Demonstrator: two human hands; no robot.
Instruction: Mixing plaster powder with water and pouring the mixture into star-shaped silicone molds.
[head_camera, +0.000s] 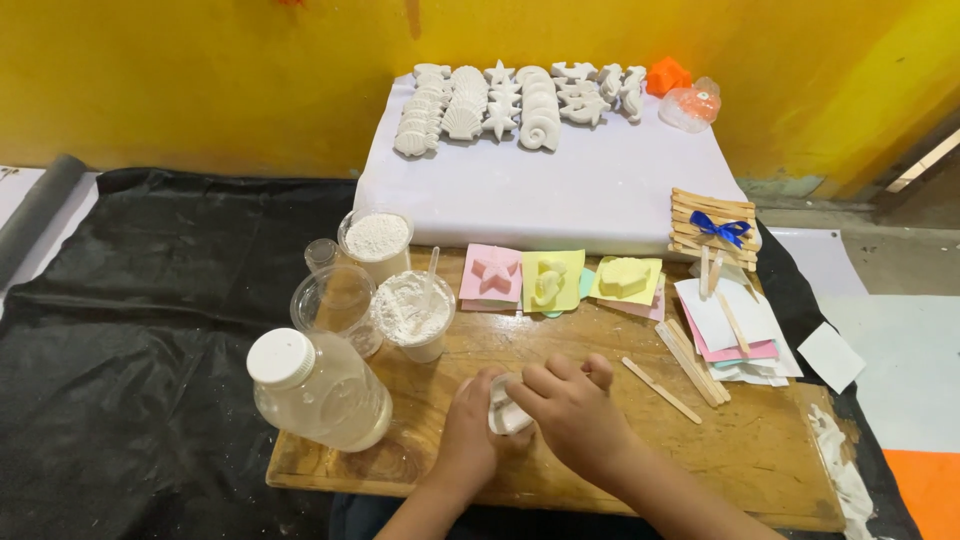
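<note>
wooden board (760, 450) | 1 bottle (318, 388) | 3 cups (378, 285) | wooden sticks (690, 362) | paper squares (553, 280)

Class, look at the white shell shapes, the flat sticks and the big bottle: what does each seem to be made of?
Shell shapes: probably cast plaster, matte and chalky white like the powder in the cup. Sticks: pale bare wood, thin and flat. Bottle: clear plastic, glossy, with a white cap.

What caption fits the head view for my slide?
Both hands hold a white mould on a wooden board beside cups and bottle.
</note>
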